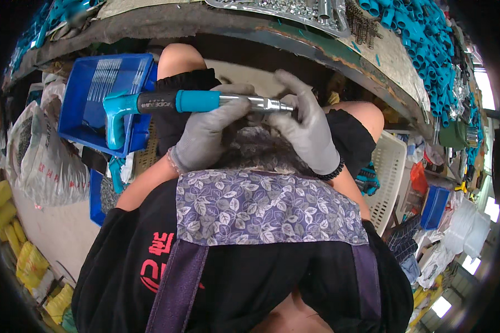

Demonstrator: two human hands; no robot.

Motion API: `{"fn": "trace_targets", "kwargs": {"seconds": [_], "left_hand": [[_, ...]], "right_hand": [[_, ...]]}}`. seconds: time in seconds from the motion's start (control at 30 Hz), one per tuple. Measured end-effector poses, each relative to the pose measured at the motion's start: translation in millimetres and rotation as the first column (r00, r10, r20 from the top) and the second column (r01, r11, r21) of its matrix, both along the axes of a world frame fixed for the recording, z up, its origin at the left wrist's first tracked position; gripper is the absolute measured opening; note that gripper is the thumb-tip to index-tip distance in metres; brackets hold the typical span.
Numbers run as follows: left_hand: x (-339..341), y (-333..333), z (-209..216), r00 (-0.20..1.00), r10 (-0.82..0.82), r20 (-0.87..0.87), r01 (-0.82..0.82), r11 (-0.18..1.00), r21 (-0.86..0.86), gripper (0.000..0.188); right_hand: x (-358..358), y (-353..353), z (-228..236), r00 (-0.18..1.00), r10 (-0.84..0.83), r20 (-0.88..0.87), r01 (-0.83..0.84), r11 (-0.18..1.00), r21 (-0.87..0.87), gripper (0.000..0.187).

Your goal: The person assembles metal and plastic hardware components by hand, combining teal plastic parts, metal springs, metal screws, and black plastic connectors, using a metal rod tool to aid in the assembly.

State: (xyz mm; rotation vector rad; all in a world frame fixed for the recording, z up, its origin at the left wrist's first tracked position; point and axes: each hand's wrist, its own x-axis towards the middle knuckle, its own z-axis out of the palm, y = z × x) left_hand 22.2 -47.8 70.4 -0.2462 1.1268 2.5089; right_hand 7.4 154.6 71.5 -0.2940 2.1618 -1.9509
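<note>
Teal tool (197, 101) in left hand (204, 137), bench edge (328, 49) beyond (gap between).

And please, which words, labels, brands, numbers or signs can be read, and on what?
I leave the wording out and give only the places.
Tool: pale lettering on black; fainter marking on blue, too small to read.
Shirt: red characters, partly covered.
White sack: red print, too small to read.

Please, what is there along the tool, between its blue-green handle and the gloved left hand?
In the head view, a black section and then a blue-green sleeve lie between the tool's handle and the left hand.
</note>
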Motion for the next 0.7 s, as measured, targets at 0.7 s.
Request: {"fn": "trace_targets", "kwargs": {"seconds": [0.7], "left_hand": [[-10,-1,-19,0.954,-0.18,-0.239,0.051,0.886,-0.461,0.033]], "right_hand": [[-15,19,-29,0.966,0.089,-0.242,-0.028,0.969,0.247,0.03]]}}
